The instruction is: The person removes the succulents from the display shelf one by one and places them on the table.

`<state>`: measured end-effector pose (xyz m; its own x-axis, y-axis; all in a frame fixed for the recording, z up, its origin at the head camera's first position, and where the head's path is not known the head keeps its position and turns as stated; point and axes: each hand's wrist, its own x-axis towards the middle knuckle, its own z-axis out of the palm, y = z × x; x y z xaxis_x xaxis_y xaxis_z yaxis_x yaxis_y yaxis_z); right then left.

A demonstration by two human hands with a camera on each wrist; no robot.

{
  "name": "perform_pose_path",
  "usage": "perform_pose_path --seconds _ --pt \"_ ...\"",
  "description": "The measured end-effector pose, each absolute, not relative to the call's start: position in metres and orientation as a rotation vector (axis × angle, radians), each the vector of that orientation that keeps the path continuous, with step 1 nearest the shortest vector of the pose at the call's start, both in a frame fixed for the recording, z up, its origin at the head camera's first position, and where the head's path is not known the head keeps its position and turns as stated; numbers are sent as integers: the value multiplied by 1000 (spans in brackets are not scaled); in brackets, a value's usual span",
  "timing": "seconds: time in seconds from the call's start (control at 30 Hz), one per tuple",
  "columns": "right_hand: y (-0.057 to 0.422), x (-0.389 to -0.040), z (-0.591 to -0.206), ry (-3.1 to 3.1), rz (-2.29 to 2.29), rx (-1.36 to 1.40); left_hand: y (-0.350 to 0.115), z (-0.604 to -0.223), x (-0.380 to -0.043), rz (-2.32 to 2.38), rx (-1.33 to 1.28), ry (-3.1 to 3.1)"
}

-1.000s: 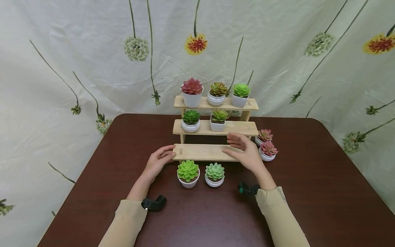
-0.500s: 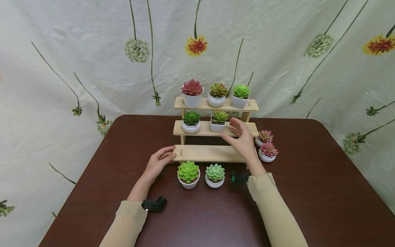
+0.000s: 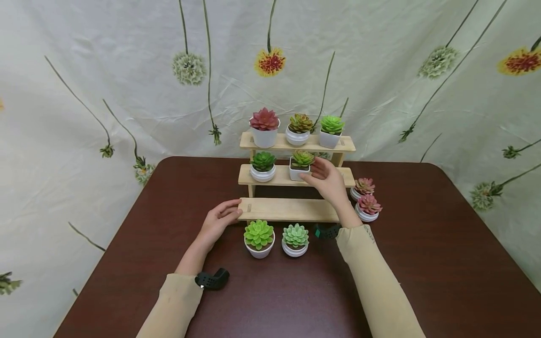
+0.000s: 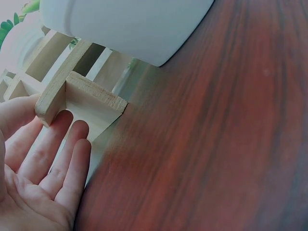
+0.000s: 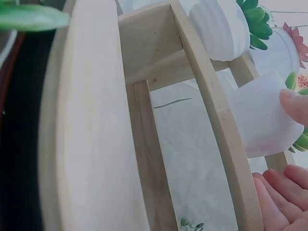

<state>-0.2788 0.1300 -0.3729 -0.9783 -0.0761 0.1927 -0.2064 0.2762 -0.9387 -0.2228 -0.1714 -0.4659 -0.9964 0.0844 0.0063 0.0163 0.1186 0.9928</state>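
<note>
A three-tier wooden plant stand [image 3: 296, 209] stands on the table. My left hand [image 3: 217, 220] pinches the left end of its lowest board, thumb on one side and fingers on the other, as the left wrist view shows. My right hand [image 3: 331, 183] reaches to the middle tier, beside a potted succulent [image 3: 301, 164] in a square white pot. In the right wrist view the thumb touches that white pot [image 5: 264, 115], while the other fingers [image 5: 284, 192] lie apart from it. Left of it on the same tier sits a dark green succulent [image 3: 263, 166].
The top tier bears a red succulent [image 3: 264, 127], a brownish-green one [image 3: 299, 129] and a bright green one [image 3: 331, 130]. In front of the stand are a light green succulent [image 3: 259, 238] and a pale green one [image 3: 295, 239]. Two pink succulents [image 3: 368, 206] stand to its right.
My right hand has moved from above the lowest board up and forward to the square-potted succulent on the middle tier. My left hand has stayed at the lowest board's end.
</note>
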Motion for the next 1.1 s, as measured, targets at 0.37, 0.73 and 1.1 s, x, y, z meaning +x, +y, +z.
perform_pose_path --seconds 0.37,0.73,1.1 --pt "133 -288 -370 -2531 1753 271 -172 -468 -224 2054 112 2304" --pt "132 -287 -369 -2526 1774 287 -170 -463 -221 2064 116 2295" --pt "139 -278 -371 -2496 1811 233 -172 -467 -224 2050 95 2285"
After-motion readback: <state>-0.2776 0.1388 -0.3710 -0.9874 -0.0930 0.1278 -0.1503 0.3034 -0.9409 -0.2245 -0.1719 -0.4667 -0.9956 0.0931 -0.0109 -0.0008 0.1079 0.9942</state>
